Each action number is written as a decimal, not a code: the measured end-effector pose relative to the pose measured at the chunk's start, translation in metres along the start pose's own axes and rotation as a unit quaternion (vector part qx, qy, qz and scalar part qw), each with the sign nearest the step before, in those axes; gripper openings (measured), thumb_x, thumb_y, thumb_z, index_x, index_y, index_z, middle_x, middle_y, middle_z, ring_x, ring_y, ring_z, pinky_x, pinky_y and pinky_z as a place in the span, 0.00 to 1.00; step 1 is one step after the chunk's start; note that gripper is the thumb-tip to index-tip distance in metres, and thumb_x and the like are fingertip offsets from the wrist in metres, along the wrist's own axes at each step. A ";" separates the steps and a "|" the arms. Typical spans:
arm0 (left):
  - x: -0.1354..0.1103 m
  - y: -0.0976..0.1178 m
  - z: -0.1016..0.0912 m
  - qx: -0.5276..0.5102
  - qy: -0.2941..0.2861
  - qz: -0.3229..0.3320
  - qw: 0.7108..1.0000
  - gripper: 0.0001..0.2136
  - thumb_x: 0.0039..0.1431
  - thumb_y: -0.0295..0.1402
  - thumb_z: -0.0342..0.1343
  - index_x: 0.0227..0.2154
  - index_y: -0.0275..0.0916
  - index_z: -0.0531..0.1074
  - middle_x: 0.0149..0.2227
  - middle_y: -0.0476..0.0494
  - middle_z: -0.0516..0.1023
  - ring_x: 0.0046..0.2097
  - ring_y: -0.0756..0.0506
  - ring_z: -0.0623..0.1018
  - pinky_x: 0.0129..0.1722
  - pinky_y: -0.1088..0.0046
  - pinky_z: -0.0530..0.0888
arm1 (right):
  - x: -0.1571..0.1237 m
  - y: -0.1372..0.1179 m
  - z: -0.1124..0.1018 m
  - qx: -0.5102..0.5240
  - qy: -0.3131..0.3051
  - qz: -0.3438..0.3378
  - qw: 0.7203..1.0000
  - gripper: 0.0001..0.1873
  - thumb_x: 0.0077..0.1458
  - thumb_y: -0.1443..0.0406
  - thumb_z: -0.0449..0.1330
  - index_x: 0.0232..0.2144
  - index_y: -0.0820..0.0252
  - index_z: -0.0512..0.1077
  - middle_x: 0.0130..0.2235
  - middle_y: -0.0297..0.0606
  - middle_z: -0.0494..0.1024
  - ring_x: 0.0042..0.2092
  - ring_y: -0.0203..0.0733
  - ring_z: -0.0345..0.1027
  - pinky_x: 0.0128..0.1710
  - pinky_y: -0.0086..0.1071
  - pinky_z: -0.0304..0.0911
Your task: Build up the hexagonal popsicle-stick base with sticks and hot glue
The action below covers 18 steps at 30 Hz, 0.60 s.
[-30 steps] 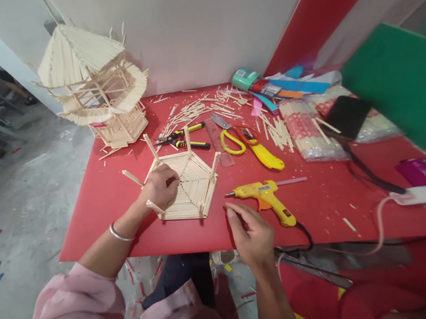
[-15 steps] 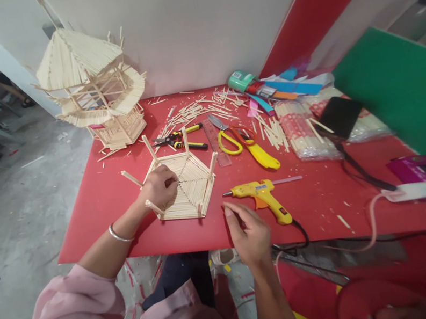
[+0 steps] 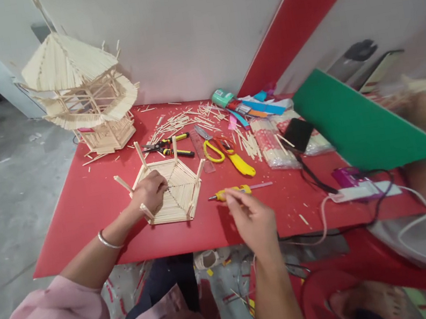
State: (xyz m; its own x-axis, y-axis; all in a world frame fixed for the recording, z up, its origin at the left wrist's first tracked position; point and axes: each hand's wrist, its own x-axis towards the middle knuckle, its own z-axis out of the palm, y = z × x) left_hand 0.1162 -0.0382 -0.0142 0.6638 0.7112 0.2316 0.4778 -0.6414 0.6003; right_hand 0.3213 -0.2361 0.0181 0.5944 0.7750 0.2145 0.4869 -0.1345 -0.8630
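Note:
A hexagonal platform of pale wooden sticks (image 3: pixel 183 193) lies on the red table (image 3: pixel 95 212), with short stick posts standing at its corners. My left hand (image 3: pixel 151 190) rests on its left half, the fingers curled in; whatever they may hold is hidden. To the right, my right hand (image 3: pixel 253 219) is raised above the table, thumb and fingertips pinched together, and I cannot make out anything between them. Behind that hand lies a yellow glue gun (image 3: pixel 244 189), its handle covered from view. A clear glue stick (image 3: pixel 261 185) pokes out of its back.
A stick-built pavilion (image 3: pixel 66 64) stands at the back left. Pliers (image 3: pixel 170 147), yellow-handled scissors (image 3: pixel 215 151), a ruler (image 3: pixel 201 153), loose sticks (image 3: pixel 178 124) and bagged sticks (image 3: pixel 271 144) lie behind. A green board (image 3: pixel 353 119) leans at right beside another person's arm (image 3: pixel 425 184).
My right hand has moved up and over the glue gun's handle. My left hand stays on the platform. The view has shifted right, bringing more of the other person into sight.

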 end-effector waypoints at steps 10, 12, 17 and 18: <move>0.006 0.000 0.002 -0.119 0.032 -0.123 0.985 0.05 0.57 0.26 0.57 0.26 0.38 0.73 0.23 0.51 0.73 0.29 0.48 0.72 0.34 0.71 0.69 | 0.132 0.002 -0.004 -0.511 -0.136 0.031 0.848 0.20 0.62 0.64 0.59 0.53 0.70 0.77 0.51 0.63 0.80 0.54 0.62 0.75 0.47 0.44 0.68; 0.005 -0.001 0.003 -0.127 0.032 -0.127 0.983 0.04 0.56 0.26 0.57 0.26 0.38 0.73 0.22 0.51 0.73 0.28 0.49 0.73 0.34 0.71 0.70 | 0.131 0.001 -0.005 -0.531 -0.149 0.038 0.833 0.20 0.63 0.62 0.59 0.52 0.68 0.77 0.50 0.61 0.80 0.53 0.60 0.75 0.46 0.42 0.67; 0.003 -0.001 0.007 -0.114 0.071 -0.097 0.986 0.06 0.58 0.27 0.56 0.35 0.38 0.78 0.29 0.48 0.78 0.32 0.48 0.75 0.38 0.70 0.72 | 0.079 0.002 -0.029 -0.478 -0.071 -0.005 0.876 0.22 0.66 0.59 0.53 0.57 0.63 0.74 0.52 0.53 0.80 0.53 0.54 0.74 0.47 0.38 0.65; 0.003 -0.001 0.007 -0.113 0.073 -0.089 0.987 0.07 0.58 0.27 0.56 0.35 0.38 0.78 0.30 0.47 0.79 0.33 0.48 0.75 0.39 0.70 0.72 | 0.063 0.003 -0.033 -0.459 -0.067 0.006 0.886 0.23 0.66 0.58 0.54 0.57 0.62 0.73 0.53 0.52 0.80 0.53 0.54 0.74 0.47 0.38 0.65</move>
State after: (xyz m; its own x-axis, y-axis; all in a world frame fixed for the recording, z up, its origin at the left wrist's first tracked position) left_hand 0.1214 -0.0375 -0.0200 0.4832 0.8512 0.2047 0.4283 -0.4338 0.7927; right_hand 0.3821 -0.2081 0.0440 0.5524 0.8277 0.0991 0.8325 -0.5416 -0.1168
